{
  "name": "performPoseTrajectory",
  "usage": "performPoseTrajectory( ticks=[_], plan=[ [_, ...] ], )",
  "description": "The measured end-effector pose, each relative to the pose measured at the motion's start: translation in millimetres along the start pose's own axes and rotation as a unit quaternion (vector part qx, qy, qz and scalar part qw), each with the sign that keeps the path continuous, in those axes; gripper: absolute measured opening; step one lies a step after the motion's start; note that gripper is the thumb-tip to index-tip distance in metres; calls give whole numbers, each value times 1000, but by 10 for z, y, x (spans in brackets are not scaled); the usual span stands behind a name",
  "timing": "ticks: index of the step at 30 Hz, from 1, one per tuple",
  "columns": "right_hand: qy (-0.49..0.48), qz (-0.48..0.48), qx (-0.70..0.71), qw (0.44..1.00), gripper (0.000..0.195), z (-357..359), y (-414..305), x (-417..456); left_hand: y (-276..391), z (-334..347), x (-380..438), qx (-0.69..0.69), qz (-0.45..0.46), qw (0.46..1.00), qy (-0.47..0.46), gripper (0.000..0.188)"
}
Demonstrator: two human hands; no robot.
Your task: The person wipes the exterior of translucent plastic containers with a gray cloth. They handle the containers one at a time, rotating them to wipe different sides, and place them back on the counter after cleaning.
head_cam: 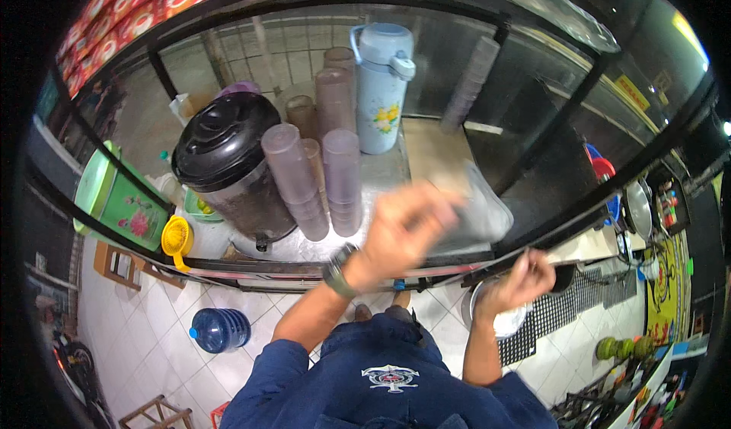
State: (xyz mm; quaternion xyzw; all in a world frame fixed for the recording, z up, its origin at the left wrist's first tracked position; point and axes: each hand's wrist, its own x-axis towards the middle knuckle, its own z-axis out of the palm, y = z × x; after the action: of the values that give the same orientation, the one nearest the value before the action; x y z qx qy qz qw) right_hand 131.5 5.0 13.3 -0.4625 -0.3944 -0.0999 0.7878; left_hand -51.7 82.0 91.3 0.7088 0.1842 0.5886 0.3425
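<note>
My left hand (408, 229), a watch (338, 266) on its wrist, is over the front of the metal counter (368, 169). Its fingers are curled and motion-blurred, so any small thing in them cannot be made out. Just right of it lies a clear plastic bag (488, 203). My right hand (517, 286) is in front of the counter's right part, lower than the left, fingers bent; its grip is unclear. Left of my left hand stand stacks of plastic cups (341, 169). Behind it rises a light-blue flowered pump thermos (382, 92).
A dark drink dispenser (228, 155) with a black lid stands left of the cups. Further left are a yellow citrus juicer (177, 239) and a green bucket (128, 200). A black frame (548, 138) encloses the counter. On the floor lies a blue water jug (220, 330).
</note>
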Motion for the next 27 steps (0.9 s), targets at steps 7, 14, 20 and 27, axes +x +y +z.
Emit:
performPoseTrajectory(
  ticks=[7, 14, 20, 27],
  plan=[
    [-482, 142, -117, 856, 25, -210, -47, -959, 38, 444, -1044, 138, 30, 873, -467, 30],
    [-567, -173, -304, 746, 34, 156, -186, -393, -308, -216, -366, 356, -24, 932, -67, 44],
    [-561, -69, -244, 788, 57, -109, 85, -504, -708, -694, 94, 558, -89, 823, 64, 62],
    [-582, -48, -250, 772, 86, -518, 354, -618, -736, -740, 288, 588, -222, 778, 15, 58]
  ],
)
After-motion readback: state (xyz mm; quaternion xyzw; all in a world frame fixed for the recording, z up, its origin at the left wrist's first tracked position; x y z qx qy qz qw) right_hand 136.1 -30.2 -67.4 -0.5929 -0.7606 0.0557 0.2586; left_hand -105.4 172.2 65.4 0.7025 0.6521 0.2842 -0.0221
